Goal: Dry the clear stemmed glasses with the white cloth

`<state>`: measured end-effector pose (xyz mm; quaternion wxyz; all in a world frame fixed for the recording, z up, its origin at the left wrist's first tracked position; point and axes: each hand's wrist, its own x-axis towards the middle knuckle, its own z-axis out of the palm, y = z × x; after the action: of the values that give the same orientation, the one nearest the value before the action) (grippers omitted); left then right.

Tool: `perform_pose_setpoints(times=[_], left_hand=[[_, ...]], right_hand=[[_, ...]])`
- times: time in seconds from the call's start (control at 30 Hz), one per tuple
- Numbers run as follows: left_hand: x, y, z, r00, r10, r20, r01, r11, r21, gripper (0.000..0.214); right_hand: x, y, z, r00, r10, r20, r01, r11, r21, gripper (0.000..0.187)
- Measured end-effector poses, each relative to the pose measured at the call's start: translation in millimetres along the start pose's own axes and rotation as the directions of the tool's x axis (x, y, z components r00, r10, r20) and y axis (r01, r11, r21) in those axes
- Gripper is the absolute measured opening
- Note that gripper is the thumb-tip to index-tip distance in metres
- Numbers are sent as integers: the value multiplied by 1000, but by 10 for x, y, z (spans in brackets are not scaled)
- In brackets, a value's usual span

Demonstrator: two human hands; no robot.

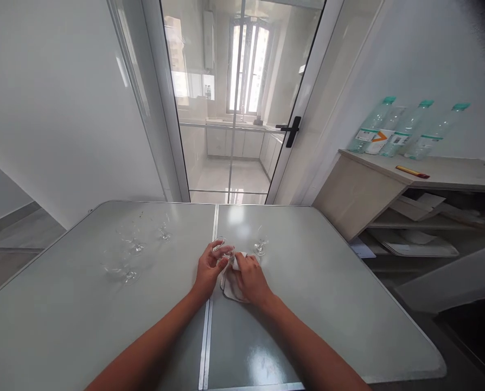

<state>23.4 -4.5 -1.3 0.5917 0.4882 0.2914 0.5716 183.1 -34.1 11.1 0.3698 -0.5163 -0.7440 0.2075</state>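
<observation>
My left hand (208,269) is closed around the bowl of a clear wine glass (219,242), tilted over the table's centre seam. My right hand (250,276) grips a white cloth (231,287) and presses it near the glass's stem; its fingers partly hide that end. Part of the cloth hangs below my right hand. Just beyond that hand stands another stemmed glass (260,247). On the left half of the table are several more clear glasses, among them a near glass (130,276), a middle glass (136,245) and a far glass (164,234).
The grey-green table (307,293) has a metal strip (206,336) down its middle. Beyond it is a glass door (210,163) with a black handle (293,132). At right, a shelf unit (372,179) bears several plastic bottles (409,130) and a yellow-red object (412,172).
</observation>
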Motion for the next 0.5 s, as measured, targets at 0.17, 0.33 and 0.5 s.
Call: perform_pose_setpoints(times=[0.17, 0.33, 0.5], left_hand=[[10, 29, -14, 987, -93, 128, 118, 973, -197, 65], [2, 37, -20, 985, -84, 150, 118, 964, -239, 68], [38, 21, -64, 999, -22, 45, 29, 984, -174, 68]], right_hand=[[-26, 48, -71, 891, 75, 447, -394, 617, 681, 39], [-41, 28, -94, 855, 52, 515, -434, 615, 658, 37], [-24, -31, -32, 996, 71, 57, -77, 991, 113, 10]])
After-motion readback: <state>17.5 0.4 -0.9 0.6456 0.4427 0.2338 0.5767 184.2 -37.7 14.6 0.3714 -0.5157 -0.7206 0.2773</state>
